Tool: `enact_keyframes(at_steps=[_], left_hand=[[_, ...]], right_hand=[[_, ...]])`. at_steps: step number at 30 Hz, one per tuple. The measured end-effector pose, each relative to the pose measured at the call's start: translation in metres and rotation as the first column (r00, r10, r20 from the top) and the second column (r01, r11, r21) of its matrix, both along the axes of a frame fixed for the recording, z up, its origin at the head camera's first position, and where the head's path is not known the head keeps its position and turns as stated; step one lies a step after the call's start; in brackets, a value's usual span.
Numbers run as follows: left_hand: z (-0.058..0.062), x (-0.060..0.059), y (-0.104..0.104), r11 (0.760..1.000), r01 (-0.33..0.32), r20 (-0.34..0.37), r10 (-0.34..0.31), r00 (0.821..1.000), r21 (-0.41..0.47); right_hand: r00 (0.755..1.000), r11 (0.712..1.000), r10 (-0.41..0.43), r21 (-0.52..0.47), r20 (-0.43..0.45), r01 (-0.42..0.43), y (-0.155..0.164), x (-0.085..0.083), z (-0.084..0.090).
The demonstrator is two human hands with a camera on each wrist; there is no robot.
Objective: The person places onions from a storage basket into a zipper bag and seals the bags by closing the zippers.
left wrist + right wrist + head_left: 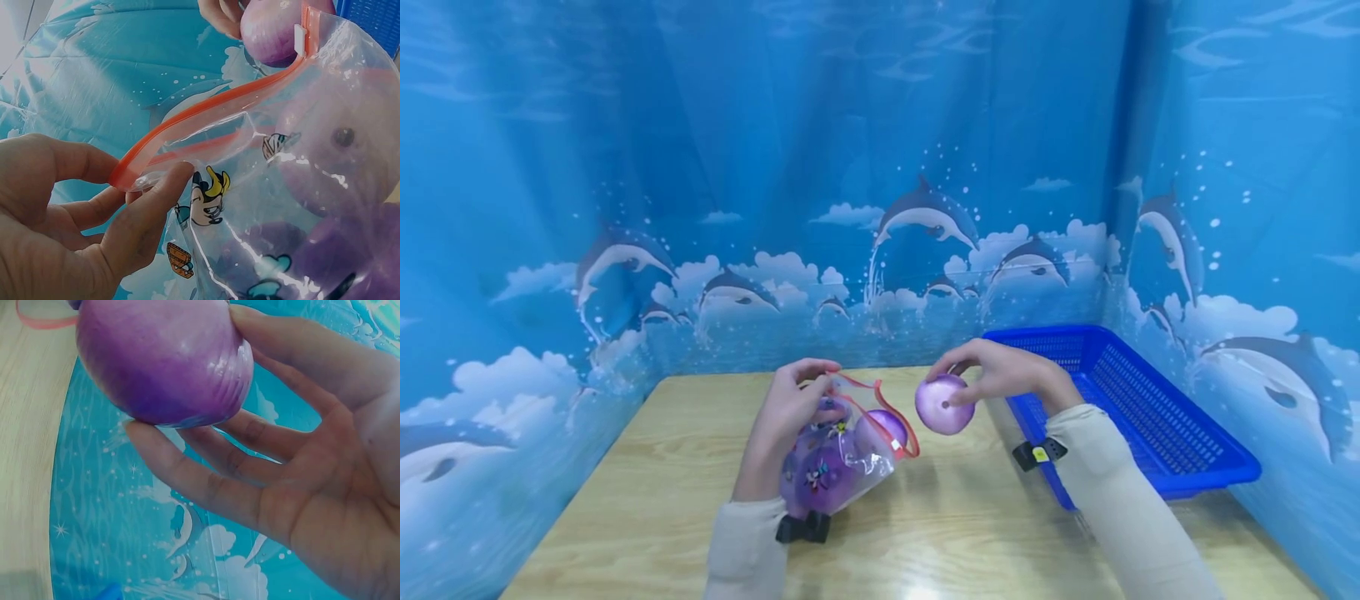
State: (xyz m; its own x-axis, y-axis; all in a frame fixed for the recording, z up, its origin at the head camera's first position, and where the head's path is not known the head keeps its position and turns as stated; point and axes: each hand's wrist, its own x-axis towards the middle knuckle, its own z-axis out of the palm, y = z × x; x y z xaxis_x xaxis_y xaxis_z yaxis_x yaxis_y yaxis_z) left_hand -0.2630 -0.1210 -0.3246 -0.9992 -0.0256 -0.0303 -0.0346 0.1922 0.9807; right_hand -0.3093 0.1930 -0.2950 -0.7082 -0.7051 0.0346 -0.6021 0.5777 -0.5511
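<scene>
A clear zip bag [842, 454] with a red-orange seal strip [206, 115] and cartoon prints holds purple onions [337, 162]. My left hand [790, 417] pinches the bag's rim [134, 178] between thumb and fingers, and the mouth gapes toward the right. My right hand [1000, 371] grips a loose purple onion [944, 404] by its fingertips just right of the bag's mouth, above the wooden table [647, 500]. In the right wrist view that onion [165, 359] sits between thumb and fingers [187, 481]. In the left wrist view it [269, 31] shows just beyond the bag's slider.
A blue plastic basket [1150, 417] stands at the table's right side, close behind my right forearm. Blue dolphin-print curtains [880, 208] wall in the table at the back and both sides.
</scene>
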Motion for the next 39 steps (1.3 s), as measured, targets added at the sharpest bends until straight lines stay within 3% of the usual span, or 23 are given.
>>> enact_keyframes(at_steps=[17, 24, 39], left_hand=[[0.000, 0.001, -0.001, 1.000, 0.017, -0.021, -0.017, 1.000, 0.003], [-0.001, 0.000, -0.001, 1.000, 0.018, -0.029, -0.018, 0.999, 0.003], [-0.002, 0.000, 0.000, 0.999, 0.031, -0.057, -0.030, 0.998, 0.012]], right_hand=[[0.997, 0.988, 0.057, -0.142, -0.052, -0.064, -0.029, 0.002, -0.007], [0.998, 0.977, 0.044, -0.205, -0.048, -0.053, -0.042, 0.002, -0.013], [0.998, 0.970, 0.034, -0.241, -0.052, -0.045, -0.071, 0.010, -0.027]])
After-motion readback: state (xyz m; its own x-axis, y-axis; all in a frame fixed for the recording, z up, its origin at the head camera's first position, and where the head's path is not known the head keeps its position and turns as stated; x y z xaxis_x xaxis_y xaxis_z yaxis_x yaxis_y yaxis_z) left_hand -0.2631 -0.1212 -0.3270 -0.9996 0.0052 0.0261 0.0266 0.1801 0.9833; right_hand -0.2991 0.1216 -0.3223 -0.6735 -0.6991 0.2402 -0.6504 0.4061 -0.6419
